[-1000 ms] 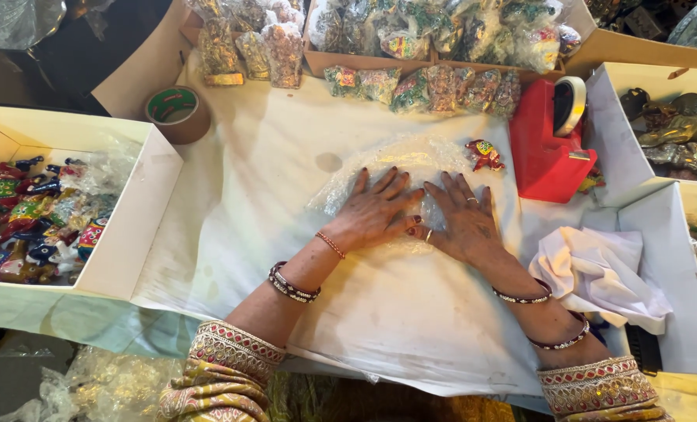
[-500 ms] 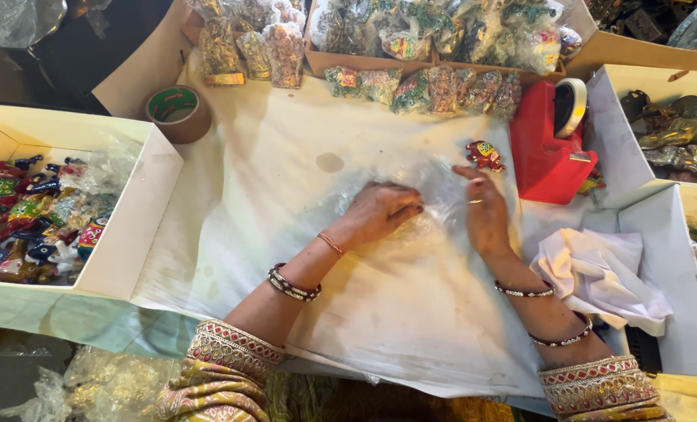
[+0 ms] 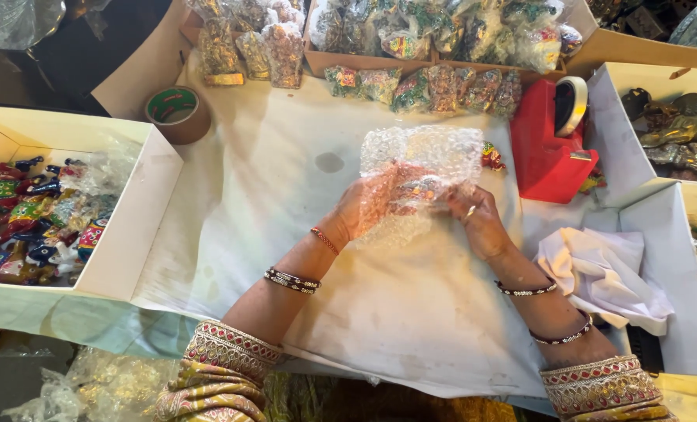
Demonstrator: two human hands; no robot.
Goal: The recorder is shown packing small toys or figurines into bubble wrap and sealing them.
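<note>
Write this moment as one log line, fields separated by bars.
left hand: holds bubble wrap | right hand: holds bubble wrap | inside: small colourful item | surface: white cloth

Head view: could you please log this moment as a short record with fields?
Left hand: left hand grips the clear bubble wrap sheet, raised off the white cloth-covered table.
Right hand: right hand pinches the same sheet.
Inside wrap: a small colourful painted figurine, partly veiled.
Right of hands: red tape dispenser.
Left side: white cardboard box of painted figurines.
</note>
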